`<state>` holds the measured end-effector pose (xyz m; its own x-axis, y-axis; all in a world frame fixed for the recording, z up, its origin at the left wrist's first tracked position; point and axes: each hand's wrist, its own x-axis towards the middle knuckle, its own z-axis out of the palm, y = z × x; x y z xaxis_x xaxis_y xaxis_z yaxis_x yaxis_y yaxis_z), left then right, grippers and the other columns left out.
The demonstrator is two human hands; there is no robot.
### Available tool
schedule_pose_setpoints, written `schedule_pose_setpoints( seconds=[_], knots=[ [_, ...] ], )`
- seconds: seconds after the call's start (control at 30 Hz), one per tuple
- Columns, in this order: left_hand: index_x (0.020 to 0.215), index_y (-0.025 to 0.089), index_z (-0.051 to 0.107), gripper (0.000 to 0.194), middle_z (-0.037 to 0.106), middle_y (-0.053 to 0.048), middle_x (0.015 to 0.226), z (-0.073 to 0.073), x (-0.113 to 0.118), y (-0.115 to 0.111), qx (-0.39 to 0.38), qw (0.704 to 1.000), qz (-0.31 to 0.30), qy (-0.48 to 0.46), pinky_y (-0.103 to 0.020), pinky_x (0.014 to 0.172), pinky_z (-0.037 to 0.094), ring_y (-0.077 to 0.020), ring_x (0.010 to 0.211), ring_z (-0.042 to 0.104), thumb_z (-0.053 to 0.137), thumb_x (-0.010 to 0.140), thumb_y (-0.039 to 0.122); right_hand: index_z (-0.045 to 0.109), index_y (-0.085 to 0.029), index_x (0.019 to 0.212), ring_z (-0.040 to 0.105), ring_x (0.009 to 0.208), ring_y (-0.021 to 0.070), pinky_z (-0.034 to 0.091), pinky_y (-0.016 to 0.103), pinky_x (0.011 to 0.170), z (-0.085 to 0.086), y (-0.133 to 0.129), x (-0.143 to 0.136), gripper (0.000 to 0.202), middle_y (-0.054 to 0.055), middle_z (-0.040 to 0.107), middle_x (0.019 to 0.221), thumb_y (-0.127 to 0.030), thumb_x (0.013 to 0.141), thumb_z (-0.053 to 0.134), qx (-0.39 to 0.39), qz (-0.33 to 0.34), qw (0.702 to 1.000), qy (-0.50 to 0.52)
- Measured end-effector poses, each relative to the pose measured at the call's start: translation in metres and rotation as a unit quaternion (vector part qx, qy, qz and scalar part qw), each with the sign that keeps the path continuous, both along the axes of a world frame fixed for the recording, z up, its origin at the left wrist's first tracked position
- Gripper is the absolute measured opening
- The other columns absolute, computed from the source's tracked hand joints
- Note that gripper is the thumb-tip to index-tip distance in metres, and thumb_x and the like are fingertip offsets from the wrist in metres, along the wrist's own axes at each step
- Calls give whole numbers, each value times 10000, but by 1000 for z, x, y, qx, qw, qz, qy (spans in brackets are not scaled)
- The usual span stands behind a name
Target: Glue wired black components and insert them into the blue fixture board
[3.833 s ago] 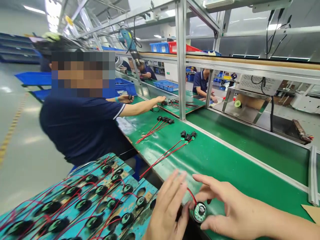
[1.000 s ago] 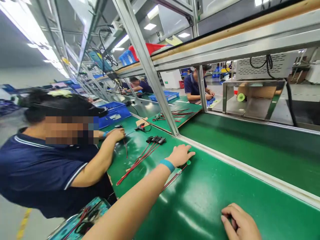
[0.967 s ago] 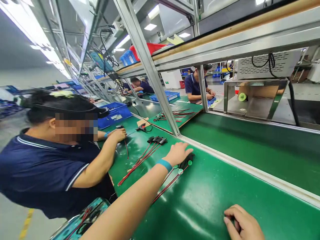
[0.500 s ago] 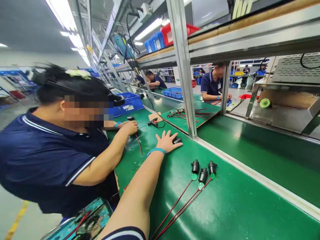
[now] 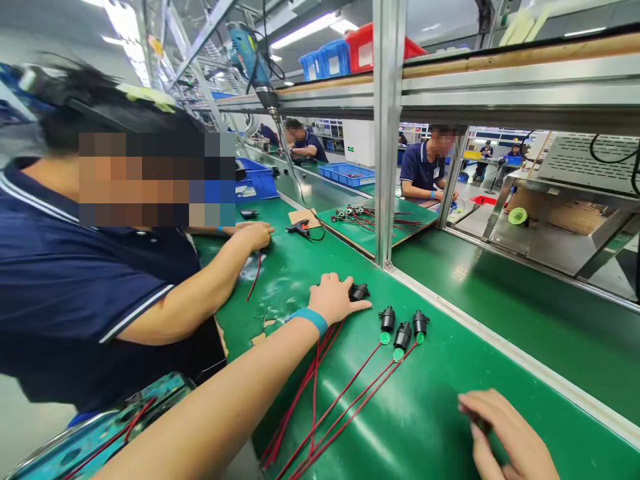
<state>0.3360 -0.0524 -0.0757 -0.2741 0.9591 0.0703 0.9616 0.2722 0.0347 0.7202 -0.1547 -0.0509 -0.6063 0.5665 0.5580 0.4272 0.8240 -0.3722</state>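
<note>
Under and beside the person's left hand (image 5: 333, 297), a black part (image 5: 359, 292) is lying on the tabletop (image 5: 425, 413), showing past the index finger. The fingers are spreading over it and the thumb is pointing away; whether they are gripping it, one cannot tell. Red wires (image 5: 305, 393) are trailing from under this hand toward the near edge, bunching loosely, perhaps to keep them grouped and out of the way.

Just to the right, three parts (image 5: 403, 337) are lying close together, black bodies pointing away and green discs facing the person. Their wires are running the same way, some crossing the bunch; that shared direction is probably keeping the ends within reach, though crossings could snag.

Farther right, the right hand (image 5: 510, 433) is curling, thumb near forefinger; something dark is showing between them, but one cannot tell whether it is held. A broad green stretch is separating it from the three parts, leaving room for moving sideways.

Beyond, a pale rail (image 5: 500, 345) is bounding the far side and a metal post (image 5: 387, 133) is rising from it, limiting reach. On the left, a co-worker's hand (image 5: 255, 237) and a blue fixture (image 5: 165, 393) are narrowing the room.
</note>
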Motion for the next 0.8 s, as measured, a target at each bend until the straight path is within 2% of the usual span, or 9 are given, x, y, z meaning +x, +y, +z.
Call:
schedule_pose_setpoints(
  seconds=[0.07,0.13,0.17,0.27,0.37,0.47,0.57,0.67,0.8],
  knots=[
    [1381,202,594,882,610,-261,1198,4,-8,-10,-6,999,-39,-2,-557,871,456,-453,1152,515,588,757,825,548,-211,1260,686,1005,207,596,339,873,19,22,-50,325,116,708,1106,-119,957,477,-6,28,999,-14],
    [1431,223,556,840,617,-248,1215,7,-20,-17,-5,997,-78,-3,-574,921,426,-447,1163,525,627,791,762,562,-159,1267,628,1138,231,536,395,1007,30,45,-104,335,150,668,1230,-137,936,512,-29,14,991,-126],
    [1439,233,548,794,621,-234,1223,8,-27,-19,-4,995,-97,-5,-570,945,415,-434,1168,533,639,818,719,545,-150,1317,591,1206,240,501,408,1054,32,57,-131,395,152,633,1311,-161,922,559,-36,8,975,-218],
    [1432,230,539,649,638,-161,1223,9,-42,-23,-9,990,-142,-14,-521,961,442,-355,1140,580,645,898,584,554,-125,1343,523,1284,316,460,498,1066,26,93,-200,436,190,564,1408,-243,929,618,-35,1,960,-277],
    [1369,208,561,503,637,-106,1235,4,-48,-25,-18,987,-161,-24,-505,972,474,-294,1131,600,607,958,493,536,-131,1368,509,1292,340,458,542,1027,11,121,-245,393,200,545,1410,-305,1016,517,-52,-20,958,-281],
    [1310,207,586,407,625,-104,1269,-6,-50,-26,-21,986,-159,-43,-515,1007,468,-283,1160,591,569,987,455,552,-157,1343,558,1233,309,473,528,1003,-8,137,-268,390,146,586,1336,-403,1047,491,-77,-27,955,-285],
    [1301,205,587,402,626,-105,1259,-12,-54,-28,-20,986,-149,-74,-517,1010,466,-284,1161,589,575,985,453,601,-155,1260,572,1210,287,471,505,1012,-20,142,-276,407,118,616,1271,-482,1036,510,-78,-8,952,-296],
    [1245,196,618,376,646,-99,1210,-8,-61,-36,-16,985,-136,-105,-506,1000,470,-276,1129,602,598,972,454,623,-144,1210,582,1192,276,484,479,999,-21,141,-277,393,120,625,1253,-481,1022,546,-64,13,948,-312],
    [1174,185,647,356,676,-87,1131,5,-72,-57,-9,984,-106,-142,-488,969,489,-259,1058,632,644,942,455,641,-158,1180,615,1139,259,514,471,969,-14,133,-273,343,97,642,1232,-439,982,633,-53,28,943,-328]
  ],
)
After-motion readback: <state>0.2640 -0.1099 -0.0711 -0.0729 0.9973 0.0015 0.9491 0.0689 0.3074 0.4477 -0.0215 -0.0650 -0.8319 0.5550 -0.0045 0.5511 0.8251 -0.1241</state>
